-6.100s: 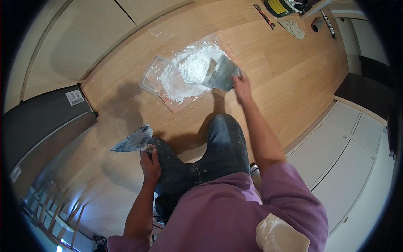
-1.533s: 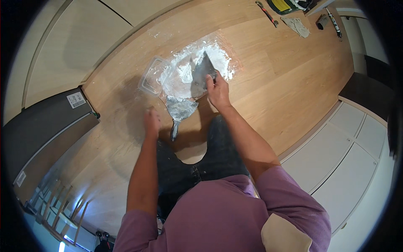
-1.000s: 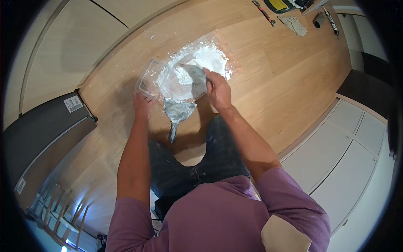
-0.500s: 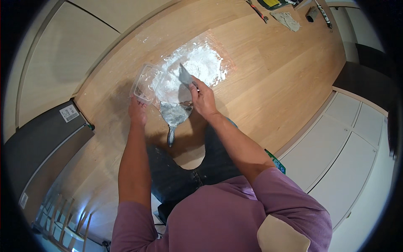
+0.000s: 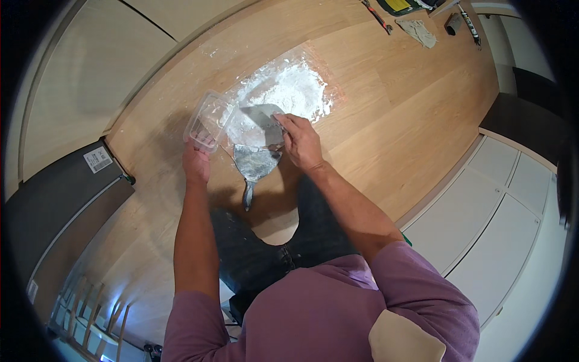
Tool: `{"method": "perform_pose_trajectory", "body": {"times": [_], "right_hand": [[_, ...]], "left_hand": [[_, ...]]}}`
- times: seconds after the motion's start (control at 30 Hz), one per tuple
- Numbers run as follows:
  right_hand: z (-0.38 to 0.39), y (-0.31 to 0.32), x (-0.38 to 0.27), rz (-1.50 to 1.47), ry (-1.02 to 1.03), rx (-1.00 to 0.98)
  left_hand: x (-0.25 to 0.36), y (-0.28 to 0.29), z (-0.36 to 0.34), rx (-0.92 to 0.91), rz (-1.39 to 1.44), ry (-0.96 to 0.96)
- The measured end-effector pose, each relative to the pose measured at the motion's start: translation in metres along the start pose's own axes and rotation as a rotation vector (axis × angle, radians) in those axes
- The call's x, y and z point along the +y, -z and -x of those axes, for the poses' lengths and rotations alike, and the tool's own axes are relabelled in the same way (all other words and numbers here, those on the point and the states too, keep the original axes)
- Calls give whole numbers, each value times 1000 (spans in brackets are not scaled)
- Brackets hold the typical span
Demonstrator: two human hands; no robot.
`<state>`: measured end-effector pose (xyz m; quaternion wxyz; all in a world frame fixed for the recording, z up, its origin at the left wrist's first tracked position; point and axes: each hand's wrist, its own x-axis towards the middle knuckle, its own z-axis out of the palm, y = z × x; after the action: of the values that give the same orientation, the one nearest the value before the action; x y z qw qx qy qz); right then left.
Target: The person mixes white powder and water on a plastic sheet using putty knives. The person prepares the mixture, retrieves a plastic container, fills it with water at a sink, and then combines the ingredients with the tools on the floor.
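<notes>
Gripping a clear box (image 5: 212, 114), left fingers (image 5: 199, 143) blur behind its wall; right fingers (image 5: 291, 123) pinch a half-hidden, indistinct scraper (image 5: 263, 115).

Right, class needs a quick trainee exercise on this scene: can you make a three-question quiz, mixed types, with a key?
1. Which hand is at the clear plastic container? A) left B) right C) both
2. True or false: the lying scraper has its handle pointing toward the top of the picture.
3. Fill in the colour: the material spread ahead of the hands is ____.

Key: 1. A, the left hand. 2. False; the handle points toward the bottom. 3. White.
</notes>
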<state>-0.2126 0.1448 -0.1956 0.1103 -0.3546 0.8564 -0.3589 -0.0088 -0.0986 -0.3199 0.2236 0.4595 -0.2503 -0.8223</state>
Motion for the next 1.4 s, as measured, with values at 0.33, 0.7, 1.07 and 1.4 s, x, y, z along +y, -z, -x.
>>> {"method": "perform_pose_trajectory", "body": {"times": [0.33, 0.7, 1.07, 1.4], "right_hand": [[7, -3, -11, -29, -60, 14], [24, 12, -2, -328, -223, 160], [33, 41, 14, -464, -453, 274], [41, 48, 29, -492, -456, 326]], "left_hand": [[15, 9, 3, 39, -78, -15], [26, -9, 13, -54, -165, 29], [19, -48, 30, -81, -216, 17], [12, -65, 29, -67, -293, 33]]}}
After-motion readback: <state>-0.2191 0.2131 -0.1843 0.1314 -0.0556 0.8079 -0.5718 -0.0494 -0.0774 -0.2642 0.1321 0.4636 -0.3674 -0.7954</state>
